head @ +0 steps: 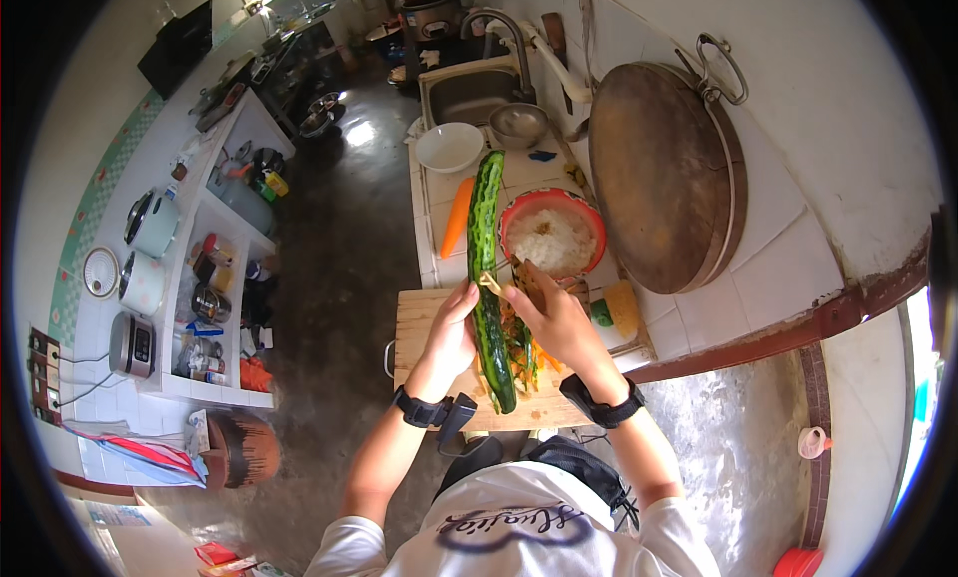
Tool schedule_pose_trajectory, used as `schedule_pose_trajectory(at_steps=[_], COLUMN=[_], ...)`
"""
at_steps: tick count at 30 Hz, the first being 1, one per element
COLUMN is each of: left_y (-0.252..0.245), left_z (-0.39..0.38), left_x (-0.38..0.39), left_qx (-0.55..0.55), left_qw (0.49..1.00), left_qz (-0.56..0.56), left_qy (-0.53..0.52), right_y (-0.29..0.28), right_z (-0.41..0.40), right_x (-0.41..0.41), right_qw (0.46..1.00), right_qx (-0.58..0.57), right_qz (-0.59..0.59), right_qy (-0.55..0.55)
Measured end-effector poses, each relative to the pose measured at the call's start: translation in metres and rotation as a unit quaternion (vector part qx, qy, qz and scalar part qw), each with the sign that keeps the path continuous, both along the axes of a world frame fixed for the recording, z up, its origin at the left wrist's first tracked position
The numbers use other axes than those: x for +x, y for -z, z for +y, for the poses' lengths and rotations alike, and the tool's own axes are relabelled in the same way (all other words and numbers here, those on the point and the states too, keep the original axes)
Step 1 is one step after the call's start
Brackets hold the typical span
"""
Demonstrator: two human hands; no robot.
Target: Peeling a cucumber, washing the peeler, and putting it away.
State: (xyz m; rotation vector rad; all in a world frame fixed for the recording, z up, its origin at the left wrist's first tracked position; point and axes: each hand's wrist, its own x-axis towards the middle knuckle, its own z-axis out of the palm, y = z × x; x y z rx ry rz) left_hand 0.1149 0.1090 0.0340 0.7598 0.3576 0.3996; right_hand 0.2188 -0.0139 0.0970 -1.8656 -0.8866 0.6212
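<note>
A long green cucumber (491,337) lies lengthwise over the wooden cutting board (419,315), its far end reaching past the board. Peel is off in strips on its far half, while the near part is still dark green. My left hand (451,330) grips it from the left side. In my right hand (552,315) is a peeler (490,283), its light-coloured head against the cucumber near the middle; my fingers hide part of the handle. Orange and green peelings (550,360) are heaped on the board under and beside my right hand.
A peeled carrot (457,217) rests left of the cucumber. A red-rimmed bowl (599,236) of white contents stands on the right, near a yellow sponge (621,307). Farther off are a white bowl (450,146), a metal bowl (519,124) and the sink (471,94). A round wooden board (658,180) leans against the wall.
</note>
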Motion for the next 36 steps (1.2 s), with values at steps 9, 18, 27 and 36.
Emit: schedule_pose_trajectory(at_steps=[9,18,27,36], left_y=[-0.003,-0.004,0.0,-0.007], left_z=[0.009,0.037,0.064,0.063], left_x=[0.008,0.01,0.0,-0.002], left_qx=[-0.032,-0.001,0.013,-0.021], left_qw=[0.994,0.986,0.971,0.974], left_qz=[-0.019,-0.017,-0.027,-0.035], left_qy=[-0.105,-0.165,-0.238,-0.223], right_y=[0.026,0.029,0.063,0.091], right_z=[0.006,-0.009,-0.04,-0.048], right_x=[-0.008,-0.029,-0.043,-0.003], right_qw=[0.999,0.989,0.979,0.997], right_qx=[0.005,-0.053,-0.1,-0.069], right_qz=[-0.036,-0.124,-0.151,-0.029], right_qy=[-0.039,-0.066,-0.088,-0.018])
